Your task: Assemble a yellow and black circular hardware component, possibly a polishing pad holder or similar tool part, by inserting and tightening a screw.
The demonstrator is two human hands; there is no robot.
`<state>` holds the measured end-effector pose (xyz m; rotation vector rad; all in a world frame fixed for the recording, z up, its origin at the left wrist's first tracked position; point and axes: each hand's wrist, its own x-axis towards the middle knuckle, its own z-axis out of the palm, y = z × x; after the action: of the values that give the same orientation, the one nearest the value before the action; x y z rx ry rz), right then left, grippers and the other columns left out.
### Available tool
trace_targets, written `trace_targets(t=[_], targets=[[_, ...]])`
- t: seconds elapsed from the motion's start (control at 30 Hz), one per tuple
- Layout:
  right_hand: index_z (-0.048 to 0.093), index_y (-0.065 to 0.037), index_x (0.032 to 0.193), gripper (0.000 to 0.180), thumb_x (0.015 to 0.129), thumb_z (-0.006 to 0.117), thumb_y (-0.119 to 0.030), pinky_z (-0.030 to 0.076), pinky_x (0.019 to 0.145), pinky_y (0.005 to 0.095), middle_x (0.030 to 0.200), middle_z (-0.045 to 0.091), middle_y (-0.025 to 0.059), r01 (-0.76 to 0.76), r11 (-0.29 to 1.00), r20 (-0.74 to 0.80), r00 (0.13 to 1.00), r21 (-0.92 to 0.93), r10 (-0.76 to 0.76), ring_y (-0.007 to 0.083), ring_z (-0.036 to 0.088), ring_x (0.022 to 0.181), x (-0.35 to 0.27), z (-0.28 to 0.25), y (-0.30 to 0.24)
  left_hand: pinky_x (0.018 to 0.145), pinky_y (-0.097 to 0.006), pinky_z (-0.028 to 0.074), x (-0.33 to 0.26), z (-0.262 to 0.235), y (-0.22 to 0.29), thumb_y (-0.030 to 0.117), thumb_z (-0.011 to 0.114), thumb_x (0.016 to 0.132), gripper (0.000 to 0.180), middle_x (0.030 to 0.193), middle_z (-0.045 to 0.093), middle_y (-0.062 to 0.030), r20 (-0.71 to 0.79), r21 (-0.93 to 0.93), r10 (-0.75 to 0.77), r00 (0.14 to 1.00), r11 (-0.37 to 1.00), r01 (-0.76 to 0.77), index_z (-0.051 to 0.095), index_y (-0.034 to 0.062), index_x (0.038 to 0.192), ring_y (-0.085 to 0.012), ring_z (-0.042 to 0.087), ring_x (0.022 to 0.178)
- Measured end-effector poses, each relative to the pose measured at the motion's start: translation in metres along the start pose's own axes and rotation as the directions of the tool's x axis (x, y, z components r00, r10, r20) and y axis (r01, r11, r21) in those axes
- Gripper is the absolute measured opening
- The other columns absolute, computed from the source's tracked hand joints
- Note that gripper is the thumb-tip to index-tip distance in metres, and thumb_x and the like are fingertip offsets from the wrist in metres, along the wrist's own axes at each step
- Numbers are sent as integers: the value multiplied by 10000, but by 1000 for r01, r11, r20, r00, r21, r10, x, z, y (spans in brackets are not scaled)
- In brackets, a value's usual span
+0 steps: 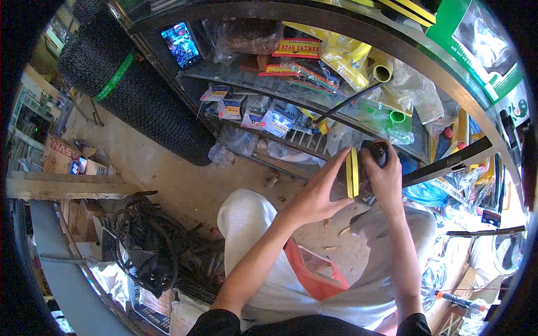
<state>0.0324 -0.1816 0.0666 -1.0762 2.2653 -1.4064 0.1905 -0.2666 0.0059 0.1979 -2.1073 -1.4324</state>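
Both hands are raised in front of the lower shelves, above my knees. My left hand [316, 196] spans a flat yellow thing [352, 173] seen edge-on, with a dark line along its middle. Its fingers lie at the upper end and the thumb at the lower end. Close beside it, my right hand [388, 179] is curled round a dark, rounded thing [379, 152], whose kind I cannot make out. Whether the two things are joined is hidden by the hands. Between my legs lies a red-orange package with a clear window [319, 271].
A glass-shelved cabinet [252, 84] holds bagged goods, small boxes and a lit phone [180, 45]. A black mesh roll [134, 101] leans at left. Tangled dark scrap [148, 241] sits lower left. A metal-framed door edge [448, 162] curves past on the right.
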Motion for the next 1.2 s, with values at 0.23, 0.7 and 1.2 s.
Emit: trace_targets(t=[0.23, 0.7, 1.2], targets=[[615, 16, 1063, 299, 823, 722, -127, 519, 796, 350, 906, 696, 174, 35, 999, -123, 992, 22, -32, 239, 666, 817, 2, 4, 13, 1225, -416, 222, 0, 8, -3, 103, 788, 807, 1058, 1631, 193, -218, 10, 160, 40, 999, 986, -42, 79, 4, 1585, -337, 199, 1520], [616, -64, 1247, 344, 959, 610, -252, 507, 717, 256, 1033, 680, 33, -202, 725, -45, 951, 659, 305, 126, 640, 840, 17, -19, 16, 1059, -441, 484, 1, 0, -6, 201, 609, 964, 616, 1416, 497, -91, 54, -925, -439, 897, 317, 210, 325, 117, 1504, -210, 499, 1328], [548, -7, 1260, 333, 975, 628, -160, 492, 830, 303, 1049, 644, 84, 20, 917, 123, 990, 398, -75, 170, 607, 927, -29, 22, -15, 907, -431, 561, 1, -1, -10, 518, 384, 1047, 513, 1280, 633, -62, 72, -923, -672, 737, 236, 305, 531, 155, 1378, -203, 652, 1085]])
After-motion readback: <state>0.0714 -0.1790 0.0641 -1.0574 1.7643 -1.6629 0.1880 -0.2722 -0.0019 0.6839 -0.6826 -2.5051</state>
